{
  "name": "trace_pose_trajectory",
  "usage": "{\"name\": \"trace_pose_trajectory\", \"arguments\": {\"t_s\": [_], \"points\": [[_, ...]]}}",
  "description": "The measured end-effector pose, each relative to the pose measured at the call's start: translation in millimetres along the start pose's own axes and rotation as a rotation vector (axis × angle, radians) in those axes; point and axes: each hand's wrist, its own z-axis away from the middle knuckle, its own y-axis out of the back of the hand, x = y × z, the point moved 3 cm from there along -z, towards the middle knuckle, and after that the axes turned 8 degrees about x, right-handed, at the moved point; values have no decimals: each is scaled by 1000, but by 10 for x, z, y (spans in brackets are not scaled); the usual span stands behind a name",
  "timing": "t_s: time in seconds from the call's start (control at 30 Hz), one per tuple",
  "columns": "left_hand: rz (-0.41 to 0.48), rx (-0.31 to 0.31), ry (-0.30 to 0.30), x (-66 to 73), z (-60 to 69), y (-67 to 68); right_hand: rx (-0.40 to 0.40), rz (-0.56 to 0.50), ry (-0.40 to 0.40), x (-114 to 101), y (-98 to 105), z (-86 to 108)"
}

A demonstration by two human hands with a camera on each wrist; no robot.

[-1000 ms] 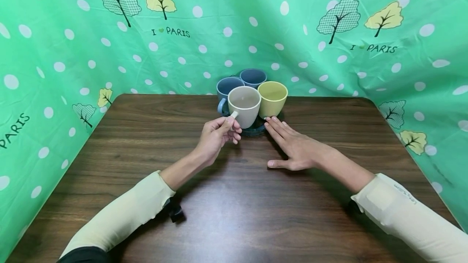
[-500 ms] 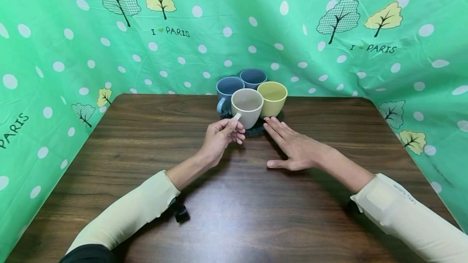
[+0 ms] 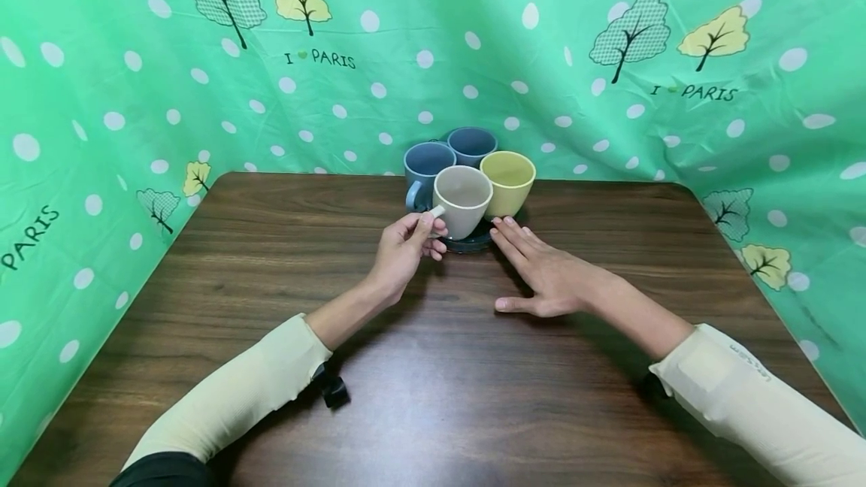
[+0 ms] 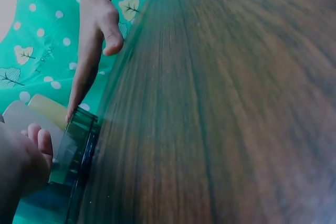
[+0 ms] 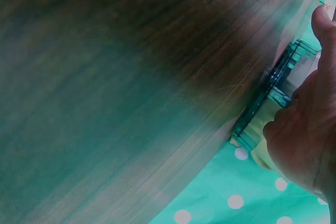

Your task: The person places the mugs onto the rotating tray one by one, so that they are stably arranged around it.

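Observation:
In the head view, my left hand (image 3: 399,254) has its thumb and fingers at the handle of a white mug (image 3: 463,205), holding it. The mug stands upright at the front of a dark, see-through round tray (image 3: 470,245). Beside it on the right is a yellow cup (image 3: 507,185); behind are a blue mug (image 3: 429,162) with its handle toward the left and another blue cup (image 3: 472,144). My right hand (image 3: 551,273) lies flat with fingers straight, fingertips at the tray's right front edge. The left wrist view shows those fingertips meeting the tray rim (image 4: 86,145).
The brown wooden table (image 3: 419,382) ends just behind the cups. A green dotted curtain (image 3: 379,51) hangs behind it and along the sides. A black wrist-worn device (image 3: 333,391) hangs under my left forearm.
The white mug has moved slightly right and down, close against the yellow cup. My left hand moved right with it, then slid back slightly left along the handle. My right hand stays put.

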Motion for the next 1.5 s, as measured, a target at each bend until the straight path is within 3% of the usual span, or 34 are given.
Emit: {"name": "trace_pose_trajectory", "arguments": {"t_s": [0.13,0.3,0.5,0.83,1.07,1.5], "points": [[-44,42,-20,7,-19,12,-14,1,-14,10,-12,1],[-48,74,-21,3,-32,7,-21,-1,-24,23,-19,7],[-47,143,-67,15,-25,2,-12,6,-19,27,-14,2],[-241,287,-198,102,-29,139,-4,4,-16,29,-21,9],[-285,289,-234,124,-71,208,-9,4,-20,26,-22,13],[-242,315,-205,122,-152,285,-11,-2,-22,18,-16,3]]}}
